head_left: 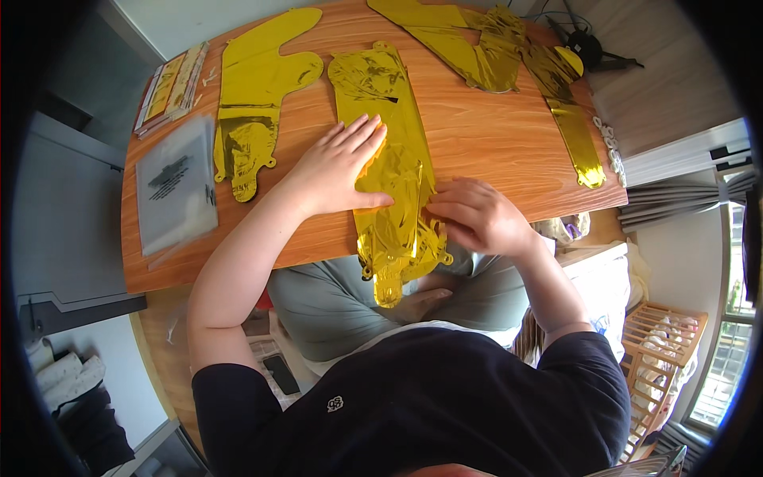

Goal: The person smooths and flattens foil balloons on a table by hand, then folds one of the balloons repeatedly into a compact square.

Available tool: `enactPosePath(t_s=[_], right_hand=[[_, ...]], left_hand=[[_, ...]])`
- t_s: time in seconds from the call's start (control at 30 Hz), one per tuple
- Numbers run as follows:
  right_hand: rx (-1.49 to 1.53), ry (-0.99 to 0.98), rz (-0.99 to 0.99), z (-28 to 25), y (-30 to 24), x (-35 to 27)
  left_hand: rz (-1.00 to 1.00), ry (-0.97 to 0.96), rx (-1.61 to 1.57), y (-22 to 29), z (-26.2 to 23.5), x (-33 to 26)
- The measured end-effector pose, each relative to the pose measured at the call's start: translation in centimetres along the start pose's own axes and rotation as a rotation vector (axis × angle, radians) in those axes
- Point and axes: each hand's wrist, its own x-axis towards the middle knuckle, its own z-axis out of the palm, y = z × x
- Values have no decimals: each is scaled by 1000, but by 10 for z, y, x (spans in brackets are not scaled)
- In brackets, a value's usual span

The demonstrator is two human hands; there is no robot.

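Note:
A flat, deflated gold foil balloon (397, 127) lies lengthwise in front of me, folded into a long strip. Its lower end, with a rounded tab, hangs past the table's near edge over my lap. My left hand (343, 163) rests on the strip's left side, fingers stretched out and thumb apart, palm down. At the strip's right edge, my right hand (477, 213) has its fingers curled in, pinching the foil there; the fingertips are partly hidden.
Another flat gold balloon (258, 87) lies at the left, and crumpled gold foil (485, 44) at the back right. Clear plastic bags (176, 187) and a stack of booklets (168, 87) sit along the left edge. Small white pieces (610, 151) line the right edge. A black device (586, 49) stands behind.

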Motion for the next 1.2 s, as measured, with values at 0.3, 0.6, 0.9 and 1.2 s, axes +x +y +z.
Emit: enactPosePath(t_s=[0.3, 0.6, 0.9, 1.2], right_hand=[[-185, -131, -59, 10, -13, -18], [-365, -27, 10, 31, -28, -17], [-340, 29, 25, 27, -33, -30], [-300, -14, -7, 17, -33, -46]], left_hand=[[62, 14, -21, 10, 1, -4], [68, 67, -59, 9, 6, -2], [32, 215, -698, 6, -20, -12], [365, -115, 16, 72, -16, -63]])
